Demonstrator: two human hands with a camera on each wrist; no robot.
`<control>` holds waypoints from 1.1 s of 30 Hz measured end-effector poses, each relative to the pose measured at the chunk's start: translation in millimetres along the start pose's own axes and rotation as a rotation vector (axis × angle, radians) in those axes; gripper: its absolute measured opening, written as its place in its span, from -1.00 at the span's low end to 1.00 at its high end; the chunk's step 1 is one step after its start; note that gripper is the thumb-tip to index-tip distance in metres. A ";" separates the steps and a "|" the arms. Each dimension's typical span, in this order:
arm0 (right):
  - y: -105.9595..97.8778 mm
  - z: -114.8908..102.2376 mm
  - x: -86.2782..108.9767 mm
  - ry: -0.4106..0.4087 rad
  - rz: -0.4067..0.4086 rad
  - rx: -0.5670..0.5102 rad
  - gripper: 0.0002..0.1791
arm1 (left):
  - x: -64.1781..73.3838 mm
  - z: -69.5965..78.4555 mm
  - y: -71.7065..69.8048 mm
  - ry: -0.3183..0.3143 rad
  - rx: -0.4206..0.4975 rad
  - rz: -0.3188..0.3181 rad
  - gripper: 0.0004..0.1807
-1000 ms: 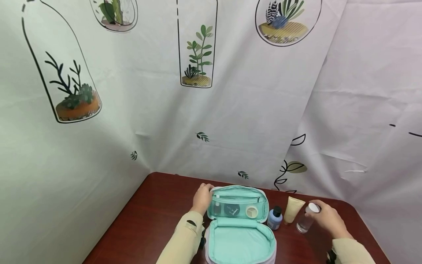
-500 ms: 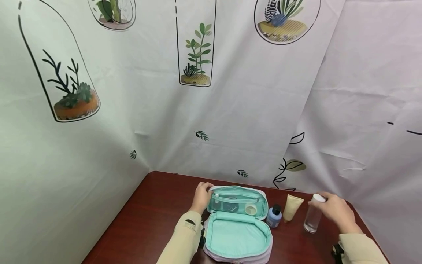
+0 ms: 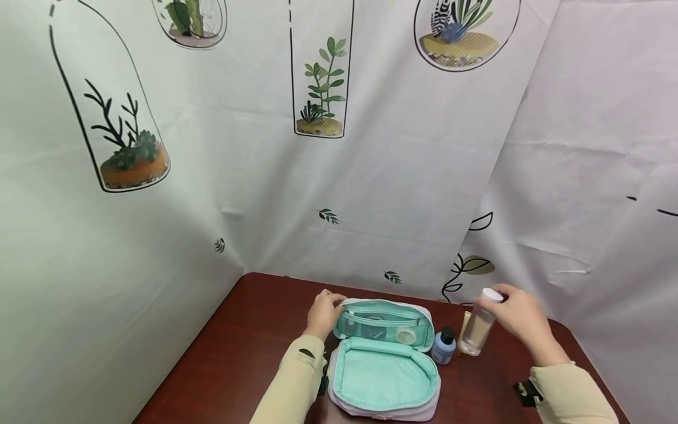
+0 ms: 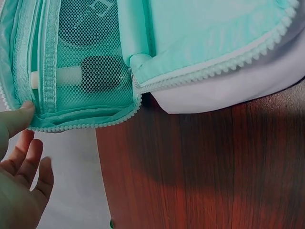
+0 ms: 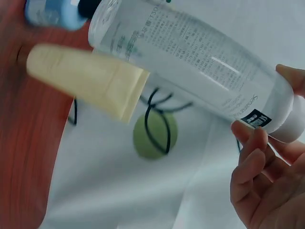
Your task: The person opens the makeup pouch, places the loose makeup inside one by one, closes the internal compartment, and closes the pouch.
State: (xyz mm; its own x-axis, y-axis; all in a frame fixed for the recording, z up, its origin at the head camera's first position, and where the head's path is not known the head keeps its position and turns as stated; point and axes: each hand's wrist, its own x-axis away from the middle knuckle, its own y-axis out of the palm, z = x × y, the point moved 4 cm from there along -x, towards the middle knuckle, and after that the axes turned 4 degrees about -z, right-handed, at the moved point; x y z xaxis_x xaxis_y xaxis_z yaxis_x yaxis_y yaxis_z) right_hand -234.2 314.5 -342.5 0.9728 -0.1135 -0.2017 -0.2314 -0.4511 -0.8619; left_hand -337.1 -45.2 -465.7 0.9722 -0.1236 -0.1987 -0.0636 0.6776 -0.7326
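A mint-lined toiletry bag lies unzipped on the table, its lid folded up toward the wall. My left hand pinches the lid's left edge, thumb inside and fingers behind. Behind the lid's mesh pocket sit a small bottle with a dark part and round items. My right hand grips a clear bottle near its white cap, holding it tilted above the table. The clear bottle partly hides a cream-coloured tube in the head view.
A blue bottle with a black cap stands right of the bag, beside the tube. The dark red table meets a white cloth backdrop printed with plants at its back and left.
My right hand first slid the clear bottle right, then lifted it and brought it left, in front of the tube. My left hand stays on the lid.
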 end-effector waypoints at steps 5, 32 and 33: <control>22.0 -20.1 -0.7 -0.015 -0.045 -0.069 -0.50 | 0.7 -0.5 1.4 -0.030 -0.007 -0.024 -0.78; 179.6 -78.3 10.9 -0.194 -0.391 -0.495 -0.67 | -0.9 8.1 3.6 -0.009 0.076 -0.076 -0.69; 183.4 -77.6 10.7 -0.197 -0.383 -0.489 -0.66 | -0.3 8.1 3.2 -0.016 0.087 -0.086 -0.69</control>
State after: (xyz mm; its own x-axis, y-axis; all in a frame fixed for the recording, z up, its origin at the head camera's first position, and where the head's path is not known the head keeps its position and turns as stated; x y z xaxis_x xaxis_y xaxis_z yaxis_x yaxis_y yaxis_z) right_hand -266.7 161.9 -466.6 0.9593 0.2789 -0.0437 0.2010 -0.7835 -0.5880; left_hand -335.8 -37.1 -462.7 0.9768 -0.1728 -0.1263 0.0395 0.7257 -0.6868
